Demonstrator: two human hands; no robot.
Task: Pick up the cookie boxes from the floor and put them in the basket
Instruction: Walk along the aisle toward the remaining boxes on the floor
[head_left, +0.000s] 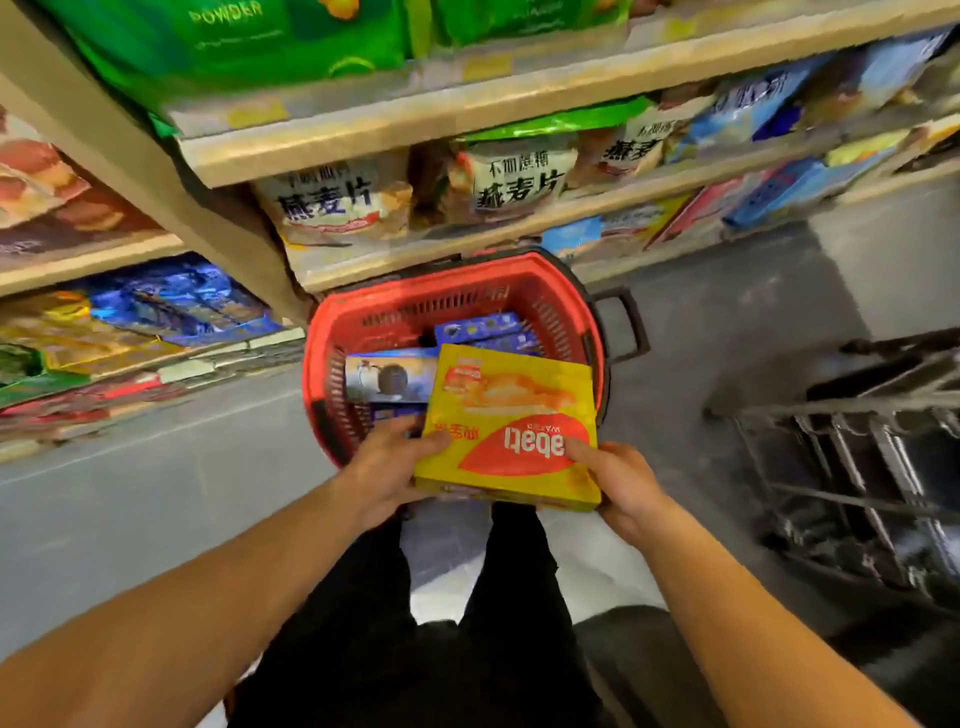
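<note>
1. Held in both hands: yellow cookie box (511, 426), above the near rim of the red basket (462, 283), print upside down.
2. Left hand (387, 467) curled round the box's 9 o'clock edge, thumb on top.
3. Right hand (621, 480) gripped the 4 o'clock corner, thumb on the red oval.
4. Already inside the basket: blue cookie boxes (392, 376), at 10 to 12 o'clock of the yellow one.
5. Basket stood on the floor (156, 499) against the shelves (441, 254).

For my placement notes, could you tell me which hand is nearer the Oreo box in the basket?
Left. The left hand grips the yellow box just below the Oreo box; the right hand holds the yellow box's far corner, across from it.
</note>
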